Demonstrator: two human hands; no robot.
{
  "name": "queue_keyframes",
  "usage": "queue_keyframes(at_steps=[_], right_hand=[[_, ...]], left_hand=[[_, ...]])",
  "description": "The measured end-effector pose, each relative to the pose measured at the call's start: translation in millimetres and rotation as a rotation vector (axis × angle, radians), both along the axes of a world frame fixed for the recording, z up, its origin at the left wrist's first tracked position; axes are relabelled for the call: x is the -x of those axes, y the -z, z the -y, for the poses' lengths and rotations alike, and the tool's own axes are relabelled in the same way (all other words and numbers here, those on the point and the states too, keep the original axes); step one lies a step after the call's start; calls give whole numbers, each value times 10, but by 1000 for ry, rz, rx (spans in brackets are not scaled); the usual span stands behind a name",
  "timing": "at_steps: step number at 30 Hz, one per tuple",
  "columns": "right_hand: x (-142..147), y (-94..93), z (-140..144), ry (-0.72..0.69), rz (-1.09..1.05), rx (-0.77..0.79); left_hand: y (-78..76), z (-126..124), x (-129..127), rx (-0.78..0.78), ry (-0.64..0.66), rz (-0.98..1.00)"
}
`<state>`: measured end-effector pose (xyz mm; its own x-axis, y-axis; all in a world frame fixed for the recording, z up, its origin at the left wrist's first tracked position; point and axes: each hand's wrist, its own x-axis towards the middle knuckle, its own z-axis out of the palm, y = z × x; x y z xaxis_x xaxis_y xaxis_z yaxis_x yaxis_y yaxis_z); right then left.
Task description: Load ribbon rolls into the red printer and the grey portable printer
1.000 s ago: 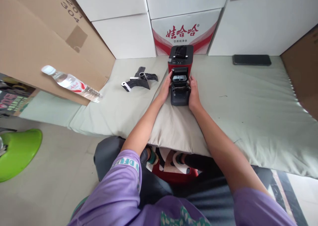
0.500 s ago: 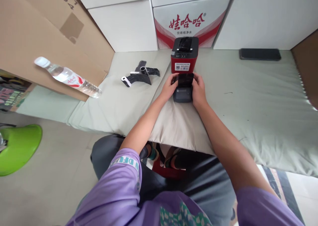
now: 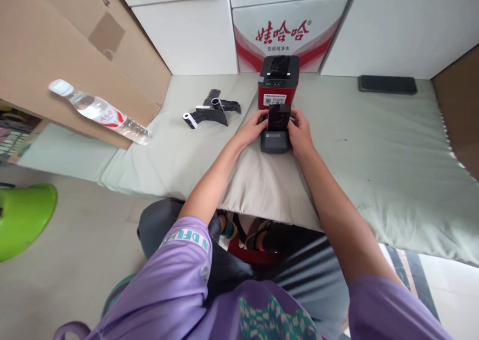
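A small dark grey printer (image 3: 276, 141) rests on the pale green cloth-covered surface (image 3: 374, 145), its black lid (image 3: 279, 116) standing up. My left hand (image 3: 255, 127) grips the printer's left side by the lid. On the opposite side, my right hand (image 3: 301, 132) holds it, fingers at the lid. Just behind stands a red and black printer (image 3: 278, 82).
Black plastic parts with a white roller (image 3: 210, 114) lie to the left. A water bottle (image 3: 100, 112) leans on a tilted cardboard box (image 3: 60, 56). A black phone (image 3: 386, 84) lies at the back right. White cartons (image 3: 284, 28) line the rear. A green stool (image 3: 22, 220) sits on the floor.
The grey printer's open lid, showing its inside a second ago, has swung over; it now stands upright between my hands. Both hands stayed on the printer's sides.
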<state>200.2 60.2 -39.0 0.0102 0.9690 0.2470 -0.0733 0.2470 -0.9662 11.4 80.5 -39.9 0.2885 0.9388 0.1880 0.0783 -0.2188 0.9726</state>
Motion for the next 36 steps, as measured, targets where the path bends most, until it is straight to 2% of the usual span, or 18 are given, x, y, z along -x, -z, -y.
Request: queue_keyframes(at_steps=[4,8,12,14,16,20,22,25,27,29,32,36], right_hand=[[-27,-2,-28,-10,-26,4],[-36,80,-73,13,-37,25],[-35,124,-45,120,-18,18],[-40,98,27,202,33,15],[-32,45,146,250,109,26],[134,-59,476,226,263,120],[296,-82,626,274,361,57],[520,-93,764,419,429,-37],[569,-112,799,477,442,-32],[494,-166,795,500,475,14],[182,-321,674,565,485,30],[-316,-498,201,672,450,-24]], left_hand=[[-13,2,-15,-5,-8,2],[51,23,-40,-23,-44,25],[118,95,-66,-72,-179,24],[130,127,-67,-83,-241,22],[125,143,-66,-61,-244,53],[81,139,-85,55,-211,169],[52,138,-103,109,-209,211],[5,152,-126,155,-225,252],[-18,171,-133,173,-239,266],[-30,193,-133,187,-253,256],[-22,224,-123,174,-268,198],[1,249,-112,150,-263,164]])
